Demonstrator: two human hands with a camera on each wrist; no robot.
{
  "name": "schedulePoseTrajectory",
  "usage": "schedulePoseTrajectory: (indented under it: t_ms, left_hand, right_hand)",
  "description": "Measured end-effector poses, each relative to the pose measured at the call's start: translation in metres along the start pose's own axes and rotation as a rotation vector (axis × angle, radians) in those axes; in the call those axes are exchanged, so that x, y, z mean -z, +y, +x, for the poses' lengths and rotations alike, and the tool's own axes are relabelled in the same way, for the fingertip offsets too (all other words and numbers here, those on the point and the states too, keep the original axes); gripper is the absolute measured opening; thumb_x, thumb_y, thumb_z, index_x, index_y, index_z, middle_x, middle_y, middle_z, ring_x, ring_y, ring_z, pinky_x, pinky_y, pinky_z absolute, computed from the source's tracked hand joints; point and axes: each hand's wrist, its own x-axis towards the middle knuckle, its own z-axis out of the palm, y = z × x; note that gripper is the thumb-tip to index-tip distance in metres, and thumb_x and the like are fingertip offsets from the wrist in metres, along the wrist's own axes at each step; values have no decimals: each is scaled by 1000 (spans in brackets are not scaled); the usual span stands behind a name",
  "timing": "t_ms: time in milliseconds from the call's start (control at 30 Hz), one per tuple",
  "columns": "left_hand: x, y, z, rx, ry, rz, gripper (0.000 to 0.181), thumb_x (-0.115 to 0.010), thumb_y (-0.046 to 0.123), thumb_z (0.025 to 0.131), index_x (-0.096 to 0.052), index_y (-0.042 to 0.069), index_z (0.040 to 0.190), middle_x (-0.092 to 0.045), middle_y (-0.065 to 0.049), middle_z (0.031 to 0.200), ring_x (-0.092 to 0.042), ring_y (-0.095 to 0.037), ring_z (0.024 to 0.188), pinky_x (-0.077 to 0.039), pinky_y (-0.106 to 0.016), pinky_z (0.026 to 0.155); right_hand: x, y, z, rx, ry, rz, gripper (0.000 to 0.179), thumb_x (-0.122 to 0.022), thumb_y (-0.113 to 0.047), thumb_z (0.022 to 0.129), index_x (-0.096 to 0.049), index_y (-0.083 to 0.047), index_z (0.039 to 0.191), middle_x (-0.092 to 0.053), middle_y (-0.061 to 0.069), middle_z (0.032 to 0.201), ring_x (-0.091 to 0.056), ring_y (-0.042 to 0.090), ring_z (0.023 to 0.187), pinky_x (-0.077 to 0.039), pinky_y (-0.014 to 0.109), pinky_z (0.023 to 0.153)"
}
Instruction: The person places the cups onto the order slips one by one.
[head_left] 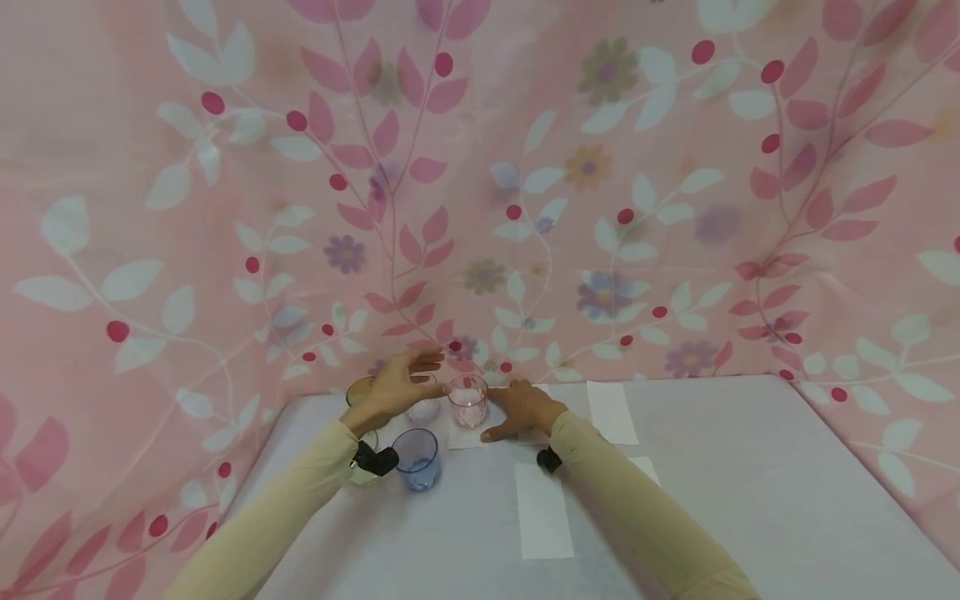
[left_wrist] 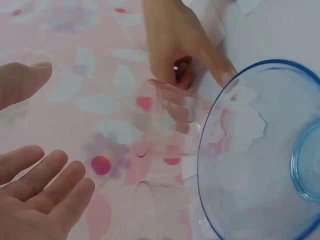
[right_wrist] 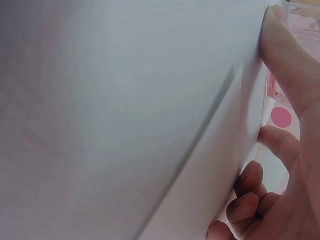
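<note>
My left hand (head_left: 405,383) hovers with fingers spread over the left glasses, its palm bare in the left wrist view. A pink glass (head_left: 468,406) stands upright on a white paper sheet (head_left: 465,437), between both hands. On its right side my right hand (head_left: 527,406) rests low, fingertips down on the paper and tabletop, thumb stretched out toward the front. A clear glass (head_left: 423,410) stands under the left fingers. Nearer the front is a blue glass (head_left: 417,462), whose wide rim (left_wrist: 200,150) looms large in the left wrist view.
Behind the left wrist, an amber-rimmed glass (head_left: 360,390) and a yellowish-green glass (head_left: 363,477) are partly hidden. More white paper sheets lie on the table, one in front (head_left: 544,512) and one at the back right (head_left: 612,412). Floral cloth (head_left: 525,208) hangs along the back edge.
</note>
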Motion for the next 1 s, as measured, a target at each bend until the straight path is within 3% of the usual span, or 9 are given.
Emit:
schedulePoseTrajectory:
  t_ms: [133,367,700,1000]
  left_hand:
    - [12,2,-19,-56,54,-3,71,-81,12,94,-48,7,157,-57,-23,152,-55,-48,140,-45,-64,118]
    - [12,-7,-51,-123,130,127,71,-88,16,88,-55,1,148,-64,-22,144,-63,-43,132,-49,-61,114]
    - [-15,-26,-90,-59,178,154,89,-93,24,83,-45,-2,154,-51,-23,158,-52,-47,144,-43,-63,118]
    - [-41,-38,-102,48,268,40,104,-95,19,79,-33,-1,159,-48,-26,158,-51,-48,143,-44,-63,118]
  right_hand:
    - [1,-1,-2,4,8,14,99,-81,-74,79,-48,-29,161,-58,19,143,-56,34,126,-56,55,106]
    - [3,-3,-6,18,20,18,97,-81,-72,80,-49,-28,160,-59,20,140,-56,35,125,-56,56,106]
    - [3,-5,-6,10,0,23,98,-81,-71,80,-48,-26,161,-58,22,143,-56,36,125,-56,58,105]
    - [5,-7,-7,8,11,-22,98,-80,-74,79,-49,-29,160,-61,19,135,-57,31,116,-58,55,103]
